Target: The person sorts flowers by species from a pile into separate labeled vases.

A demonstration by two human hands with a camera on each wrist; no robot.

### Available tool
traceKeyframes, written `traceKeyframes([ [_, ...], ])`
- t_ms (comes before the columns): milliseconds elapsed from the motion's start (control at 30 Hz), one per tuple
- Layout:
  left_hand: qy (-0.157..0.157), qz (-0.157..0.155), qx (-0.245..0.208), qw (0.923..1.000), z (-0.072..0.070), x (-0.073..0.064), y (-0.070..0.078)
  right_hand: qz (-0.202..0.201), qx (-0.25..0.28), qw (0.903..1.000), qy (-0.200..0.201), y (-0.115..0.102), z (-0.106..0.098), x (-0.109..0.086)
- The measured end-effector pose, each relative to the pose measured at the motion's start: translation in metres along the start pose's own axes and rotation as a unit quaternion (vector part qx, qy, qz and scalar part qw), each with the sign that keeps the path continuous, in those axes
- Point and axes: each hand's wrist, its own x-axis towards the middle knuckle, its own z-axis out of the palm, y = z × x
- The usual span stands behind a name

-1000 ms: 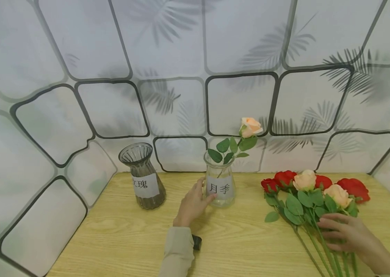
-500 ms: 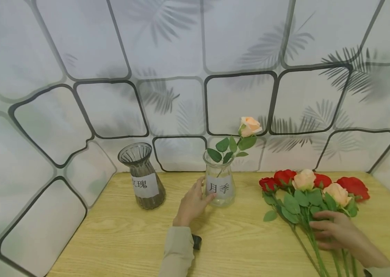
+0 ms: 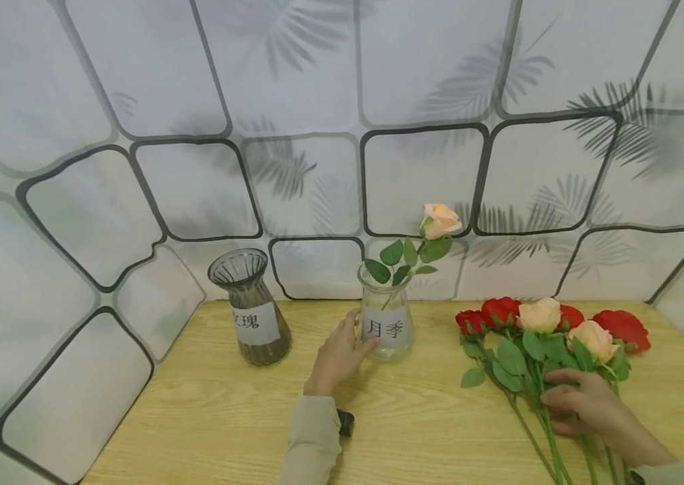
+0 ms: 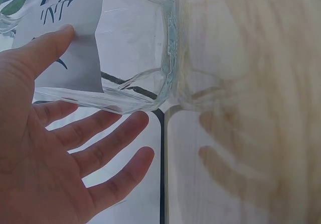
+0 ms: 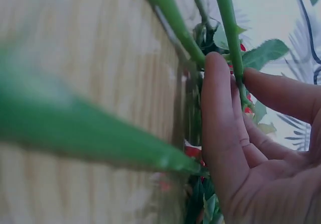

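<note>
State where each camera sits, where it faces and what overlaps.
Head: on the head, facing forward and down at grey vase, clear vase, loose flowers and table; left hand, right hand and sleeves show.
Left wrist: on that wrist, facing the clear vase, which appears sideways; the left hand's palm side shows.
Right wrist: on that wrist, facing flower stems; the right hand shows, thumb and finger flanking a green stem.
Shared: head and left wrist both show the clear vase and left hand.
</note>
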Motion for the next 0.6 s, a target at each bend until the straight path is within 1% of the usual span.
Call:
traceKeyframes([
  [167,0.001,-0.009,-0.003,1.0000,-0.0002,-0.0001,0.0007,0.006,0.046,0.9986,-0.024,0.0019,-0.0046,-0.0009],
  [300,0.003,-0.008,-0.003,1.0000,-0.0009,-0.0005,0.0018,0.001,0.063,0.9974,-0.035,0.0017,-0.0059,-0.0017],
  [433,0.002,-0.005,-0.001,1.0000,0.0002,-0.0002,0.0009,-0.015,0.073,0.9971,-0.017,-0.0001,-0.0047,-0.0035],
  [600,0.002,-0.003,-0.002,1.0000,0.0012,-0.0001,0.0002,-0.038,0.103,0.9939,0.008,-0.0030,-0.0052,-0.0057],
])
